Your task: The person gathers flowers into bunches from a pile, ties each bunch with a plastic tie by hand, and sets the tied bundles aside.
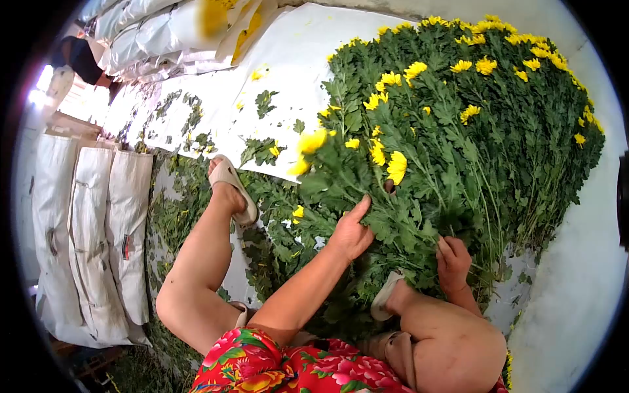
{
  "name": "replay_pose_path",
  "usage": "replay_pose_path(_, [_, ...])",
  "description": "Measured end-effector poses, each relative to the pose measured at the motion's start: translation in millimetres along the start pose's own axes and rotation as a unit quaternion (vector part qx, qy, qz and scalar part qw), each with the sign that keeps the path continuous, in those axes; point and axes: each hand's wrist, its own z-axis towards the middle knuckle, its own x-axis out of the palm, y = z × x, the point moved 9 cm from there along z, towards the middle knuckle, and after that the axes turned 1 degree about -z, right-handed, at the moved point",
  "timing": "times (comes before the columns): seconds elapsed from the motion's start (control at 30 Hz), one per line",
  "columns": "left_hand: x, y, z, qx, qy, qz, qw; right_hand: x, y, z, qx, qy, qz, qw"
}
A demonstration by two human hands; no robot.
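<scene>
Yellow chrysanthemums [406, 170] with leafy green stems lie in front of me. My left hand [354, 230] is closed around some of these stems, its thumb pointing up along them; leaves cover part of the fingers. Lower and to the right, my right hand [453, 261] has its fingers curled in a pinch on the lower part of the stems. Blurred yellow blooms [311, 145] stick out to the left of the held stems. Behind and to the right rises a large pile of chrysanthemums [511, 118], heads mostly toward the back.
A white sheet [288, 65] with scattered leaves and petals spreads behind. White wrapped bundles [92, 229] stand at the left, and more wrapped packs [164, 39] lie at the back. Loose leaves [190, 209] litter the floor around my sandalled feet. A pale wall [576, 275] borders the right.
</scene>
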Motion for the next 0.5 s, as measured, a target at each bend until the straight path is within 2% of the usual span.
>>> replay_pose_path(0.03, [10.0,-3.3,-1.5,0.009,0.051,-0.009,0.999,6.5,3.4,-4.6,-0.006,0.023,0.011,1.000])
replay_pose_path(0.07, [4.2,-0.1,-1.9,-0.016,0.038,-0.058,0.997,8.9,1.2,-6.9,0.010,0.031,0.015,0.999])
replay_pose_path(0.17, [11.6,-4.2,-6.3,0.010,0.060,-0.052,0.997,6.4,2.2,-1.3,0.013,0.062,0.009,0.998])
replay_pose_path(0.2, [6.4,-3.9,-6.2,0.011,0.034,-0.033,0.999,0.7,2.8,4.7,0.015,0.062,0.007,0.998])
replay_pose_path(0.23, [4.8,-3.2,-6.0,0.006,0.038,-0.033,0.999,7.3,8.6,11.2,-0.005,0.137,0.020,0.990])
replay_pose_path(0.27, [-6.0,-1.5,-4.3,-0.002,0.000,-0.002,1.000,13.1,13.2,17.1,-0.023,0.209,0.032,0.977])
replay_pose_path(0.3, [-15.6,0.3,-2.6,-0.009,-0.037,0.030,0.999,7.1,13.1,30.0,-0.016,0.204,0.024,0.978])
replay_pose_path(0.37, [-15.2,4.1,-2.0,-0.016,-0.032,0.027,0.999,-23.4,18.4,66.0,-0.045,0.050,-0.001,0.998])
replay_pose_path(0.4, [-14.3,6.9,-4.6,-0.024,-0.035,0.029,0.999,-20.4,14.1,80.4,-0.041,0.046,-0.006,0.998])
replay_pose_path(0.47, [-6.0,12.8,-8.6,-0.043,-0.029,0.032,0.998,-29.1,-13.8,101.4,0.060,-0.068,-0.131,0.987])
replay_pose_path(0.5, [-4.1,14.1,-8.4,-0.043,-0.026,0.033,0.998,-14.4,-31.9,95.8,0.061,-0.070,-0.133,0.987])
